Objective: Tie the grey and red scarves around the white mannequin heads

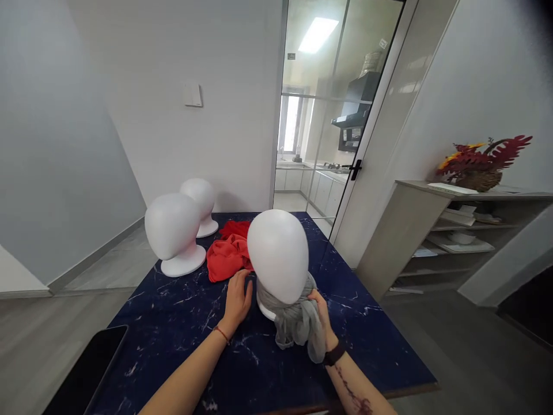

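Note:
A white faceless mannequin head (279, 253) stands upright before me on the dark blue marbled table. Around its neck wraps a sheer grey scarf (298, 323), whose loose ends hang at the front. My right hand (320, 314) pinches the scarf at the right of the neck, with part of the fingers hidden behind the fabric. To the left of the head, my left hand (237, 298) has its fingers stretched out and thumb apart, holding nothing. Its fingertips are close to a crumpled red cloth (227, 256); whether they touch it I cannot tell.
Two more white mannequin heads (173, 227) stand at the table's back left. A black phone-like slab (88, 369) shows at the lower left. Beyond the table are a glass door (319, 115) with a black handle and, to the right, a shelf unit (389, 236) bearing dried leaves.

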Action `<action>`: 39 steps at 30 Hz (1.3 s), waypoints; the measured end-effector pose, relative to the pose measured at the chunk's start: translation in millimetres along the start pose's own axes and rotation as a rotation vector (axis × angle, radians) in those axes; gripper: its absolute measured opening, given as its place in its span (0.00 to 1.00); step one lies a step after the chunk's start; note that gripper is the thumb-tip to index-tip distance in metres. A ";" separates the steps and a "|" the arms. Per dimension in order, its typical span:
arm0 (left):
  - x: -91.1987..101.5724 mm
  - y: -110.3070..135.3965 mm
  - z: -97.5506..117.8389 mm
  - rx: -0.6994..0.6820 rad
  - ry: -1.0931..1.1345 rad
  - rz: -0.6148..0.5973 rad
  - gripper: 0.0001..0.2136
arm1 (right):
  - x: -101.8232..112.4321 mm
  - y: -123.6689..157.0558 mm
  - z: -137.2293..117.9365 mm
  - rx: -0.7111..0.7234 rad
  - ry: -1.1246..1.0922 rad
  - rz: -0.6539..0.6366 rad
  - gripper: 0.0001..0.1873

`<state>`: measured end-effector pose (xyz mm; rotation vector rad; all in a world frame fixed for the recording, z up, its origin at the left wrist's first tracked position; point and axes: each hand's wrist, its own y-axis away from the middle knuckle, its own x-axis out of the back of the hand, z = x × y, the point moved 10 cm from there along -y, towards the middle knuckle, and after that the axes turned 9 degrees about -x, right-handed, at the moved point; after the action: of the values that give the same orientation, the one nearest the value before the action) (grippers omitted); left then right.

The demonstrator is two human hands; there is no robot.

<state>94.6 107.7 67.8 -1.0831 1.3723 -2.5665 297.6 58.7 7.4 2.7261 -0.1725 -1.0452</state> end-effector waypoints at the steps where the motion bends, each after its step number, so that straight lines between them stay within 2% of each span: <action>1: 4.7 9.0 11.7 -0.009 0.045 -0.016 0.13 | -8.8 0.4 13.0 -0.053 -0.034 -0.019 0.06; 3: 16.5 23.3 33.4 -0.046 0.061 -0.013 0.11 | -20.6 2.6 36.2 -0.161 -0.109 -0.029 0.08; 5: 24.7 32.3 57.8 -0.163 0.012 -0.002 0.09 | -24.1 6.7 51.5 -0.230 -0.169 -0.004 0.09; 7: 19.7 39.3 84.7 -0.354 -0.053 -0.061 0.11 | -23.3 11.9 58.9 -0.260 -0.206 0.013 0.10; 9: 6.4 46.1 102.7 -0.504 -0.109 -0.160 0.14 | -20.9 17.0 57.4 -0.236 -0.206 0.002 0.12; 12: -5.8 49.6 107.3 -0.546 -0.187 -0.226 0.16 | -14.0 23.4 48.3 -0.183 -0.151 -0.016 0.13; 16: -6.0 55.9 112.0 -0.603 -0.224 -0.218 0.13 | -8.0 26.9 40.6 -0.195 -0.105 -0.045 0.12; 18: -5.9 57.8 110.9 -0.595 -0.246 -0.218 0.12 | -9.0 27.2 39.8 -0.215 -0.111 -0.073 0.12; 24: -5.4 49.7 90.9 -0.454 -0.302 -0.229 0.06 | -12.9 25.6 41.2 -0.235 -0.059 -0.128 0.11; 27: 6.6 42.0 76.7 -0.377 -0.237 -0.202 0.02 | -1.2 19.4 31.4 -0.186 0.008 -0.064 0.09; 31: 26.3 34.2 59.0 -0.310 -0.161 -0.161 0.04 | 25.5 8.1 9.7 -0.085 0.133 0.096 0.09; 35: 35.3 30.1 43.5 -0.263 -0.085 -0.190 0.07 | 35.6 -4.8 -3.0 -0.072 0.199 0.109 0.14; 39: 43.2 26.9 28.6 -0.206 0.076 -0.217 0.11 | 45.3 -17.5 -16.8 -0.070 0.266 0.152 0.14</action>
<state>71.4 56.2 82.4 -1.2400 1.6541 -2.6862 343.1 69.9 -13.9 2.7047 -0.2876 -0.6288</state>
